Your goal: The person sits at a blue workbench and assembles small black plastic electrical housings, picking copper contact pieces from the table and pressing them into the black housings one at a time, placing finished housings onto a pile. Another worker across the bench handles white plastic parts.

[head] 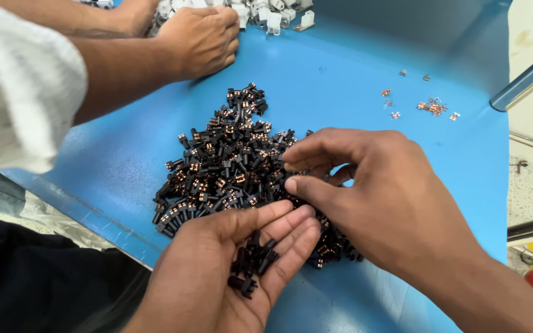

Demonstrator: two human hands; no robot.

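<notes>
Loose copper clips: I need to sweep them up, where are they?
The loose copper clips lie scattered at the blue table's far right, beyond the right hand.

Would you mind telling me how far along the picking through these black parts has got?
Early days. A few black parts already lie in the cupped left hand. The right hand is pinching at the pile. Most of that pile is on the blue table, unpicked.

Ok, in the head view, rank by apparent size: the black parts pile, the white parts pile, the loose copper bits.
1. Black parts pile, clearly largest.
2. White parts pile, though it is cut off by the frame's top edge and farther away, so unsure.
3. Loose copper bits, smallest.
</notes>
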